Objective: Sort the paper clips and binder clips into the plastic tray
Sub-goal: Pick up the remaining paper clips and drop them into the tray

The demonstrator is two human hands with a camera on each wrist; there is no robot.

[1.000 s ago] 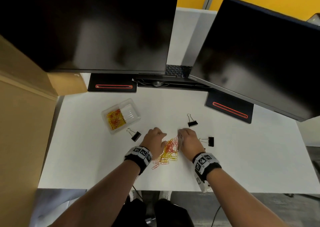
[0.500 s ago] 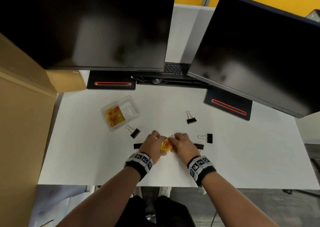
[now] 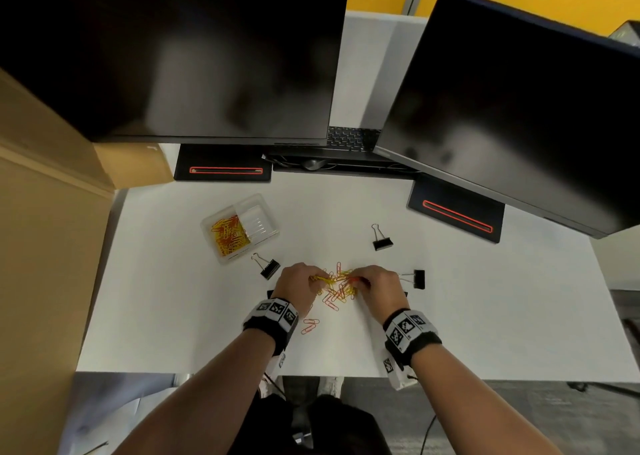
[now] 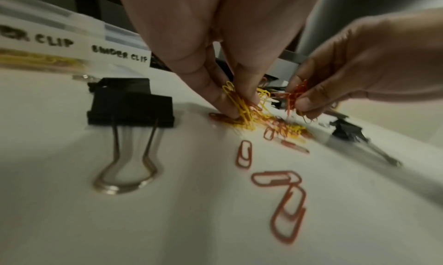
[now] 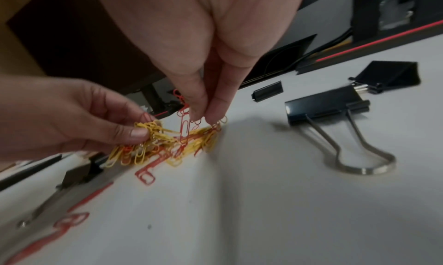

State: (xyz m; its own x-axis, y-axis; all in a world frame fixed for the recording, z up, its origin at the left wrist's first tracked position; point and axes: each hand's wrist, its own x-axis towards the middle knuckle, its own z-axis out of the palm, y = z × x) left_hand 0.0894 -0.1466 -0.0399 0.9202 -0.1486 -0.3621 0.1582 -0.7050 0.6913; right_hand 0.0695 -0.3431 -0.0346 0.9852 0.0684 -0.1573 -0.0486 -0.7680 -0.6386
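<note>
A heap of red and yellow paper clips (image 3: 337,286) lies on the white desk (image 3: 485,316) between my hands. My left hand (image 3: 300,284) pinches a bunch of yellow paper clips (image 4: 236,103). My right hand (image 3: 375,283) pinches a few red paper clips (image 5: 183,113) just above the heap. The clear plastic tray (image 3: 266,235) sits up left, with paper clips in its left compartment. Black binder clips lie near the tray (image 3: 268,267), beyond the heap (image 3: 382,239) and right of my right hand (image 3: 415,279).
Two dark monitors (image 3: 173,56) overhang the back of the desk on black bases (image 3: 225,170). A cardboard box (image 3: 41,212) stands along the left edge. Two loose red clips (image 3: 310,326) lie near my left wrist. The tray labels read paper clip and binder clip (image 4: 120,55).
Half a second ago my hands were pressed together over a tight bunch of clips. Now they are apart, the heap has spread out between them, and each hand pinches some clips.
</note>
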